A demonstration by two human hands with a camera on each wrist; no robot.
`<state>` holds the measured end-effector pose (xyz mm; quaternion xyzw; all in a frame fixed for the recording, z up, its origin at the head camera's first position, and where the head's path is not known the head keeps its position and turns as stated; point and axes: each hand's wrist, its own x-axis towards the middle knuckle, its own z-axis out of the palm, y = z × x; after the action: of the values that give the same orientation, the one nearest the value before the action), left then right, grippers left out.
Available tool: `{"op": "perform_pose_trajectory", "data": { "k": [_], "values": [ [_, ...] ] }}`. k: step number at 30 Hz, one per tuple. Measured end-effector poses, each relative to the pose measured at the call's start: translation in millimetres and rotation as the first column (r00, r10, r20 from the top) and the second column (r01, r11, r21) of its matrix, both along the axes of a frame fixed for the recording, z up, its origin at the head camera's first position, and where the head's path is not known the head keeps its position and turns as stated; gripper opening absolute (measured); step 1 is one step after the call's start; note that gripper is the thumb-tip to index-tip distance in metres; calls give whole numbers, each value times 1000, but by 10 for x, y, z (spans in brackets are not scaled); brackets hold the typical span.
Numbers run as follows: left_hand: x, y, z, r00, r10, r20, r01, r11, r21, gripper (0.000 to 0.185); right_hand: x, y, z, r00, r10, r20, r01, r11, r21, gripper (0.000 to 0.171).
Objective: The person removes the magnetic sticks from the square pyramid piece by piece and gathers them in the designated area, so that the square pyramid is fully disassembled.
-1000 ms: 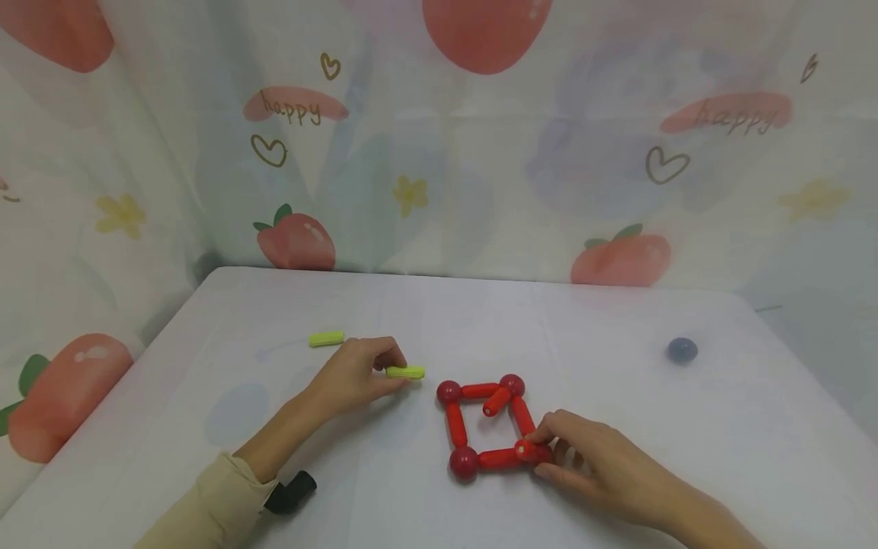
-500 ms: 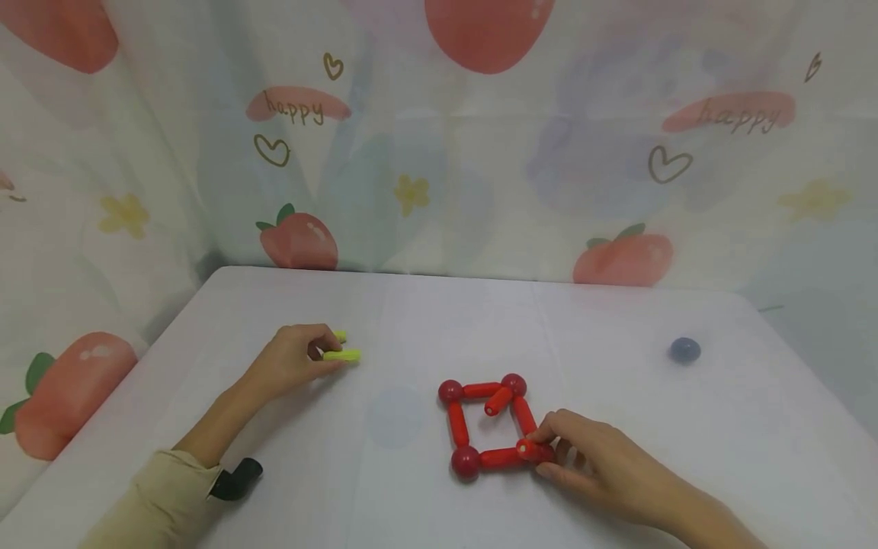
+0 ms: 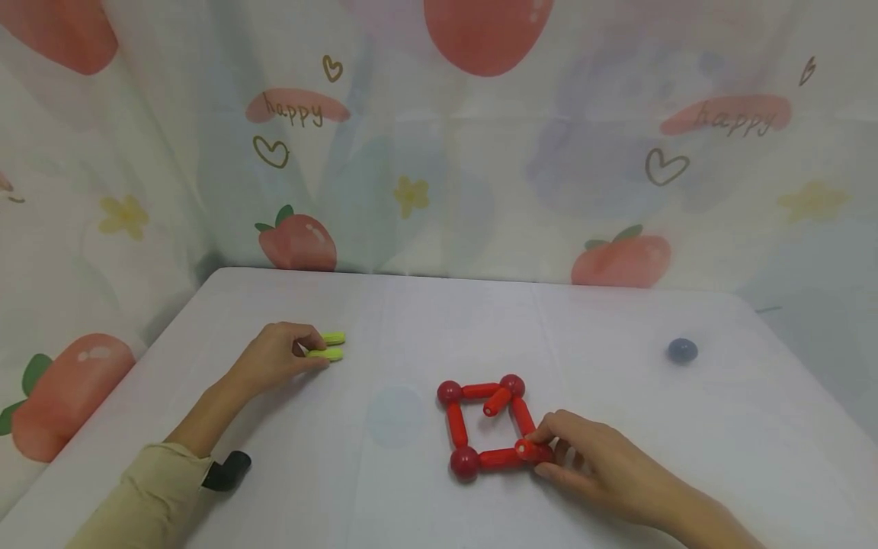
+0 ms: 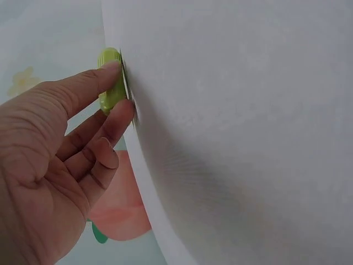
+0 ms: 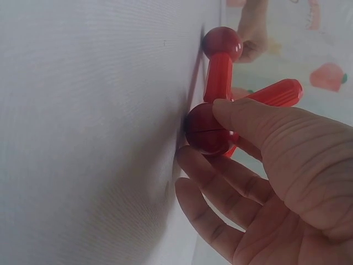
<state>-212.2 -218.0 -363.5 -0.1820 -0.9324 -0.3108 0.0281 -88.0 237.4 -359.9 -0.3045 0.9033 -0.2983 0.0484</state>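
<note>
Pinching a ribbed lime rod (image 4: 113, 91) is the left hand (image 3: 276, 354) — the right hand (image 3: 595, 467) grips a red, ball-cornered square frame (image 3: 457, 427).

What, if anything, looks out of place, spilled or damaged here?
Nothing looks spilled or broken. Only the blue ball stands out mildly: in the head view it lies alone at right, apart from the red frame and the yellow-green sticks.

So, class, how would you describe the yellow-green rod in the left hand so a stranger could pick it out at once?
On the white table, look left of the red square frame to the left hand. Its thumb and finger pinch the yellow-green rod. It is the one nearer the person; the matching rod sits just beyond it.
</note>
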Motion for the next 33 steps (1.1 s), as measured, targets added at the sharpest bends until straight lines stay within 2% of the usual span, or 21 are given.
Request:
{"op": "perform_pose_trajectory", "data": {
  "k": [9,13,17,21,23,29,33],
  "values": [
    [53,13,41,1000,22,-21,-23,998,-62,19,2,-4,-3,1000,6,14,-6,1000,-7,25],
    [95,74,80,994,11,-106,-23,994,-108,21,3,-3,-6,1000,10,-4,-11,1000,-15,25],
    [155,234,142,977,-29,-211,3,992,-126,20,6,2,-7,1000,11,-4,-11,1000,-23,25],
    [262,491,190,955,-128,-267,95,986,-134,20,-5,1,3,1000,20,19,-20,1000,-15,24],
    [326,662,208,943,-201,-264,165,975,-151,23,-20,2,16,999,25,36,-25,1000,-3,24],
    [499,1216,243,912,-378,-159,350,920,-176,35,-53,36,57,995,76,58,-76,997,0,25],
    [574,1496,256,875,-468,-125,439,874,-208,40,-71,68,78,990,112,82,-112,994,-8,28]
  ]
}}
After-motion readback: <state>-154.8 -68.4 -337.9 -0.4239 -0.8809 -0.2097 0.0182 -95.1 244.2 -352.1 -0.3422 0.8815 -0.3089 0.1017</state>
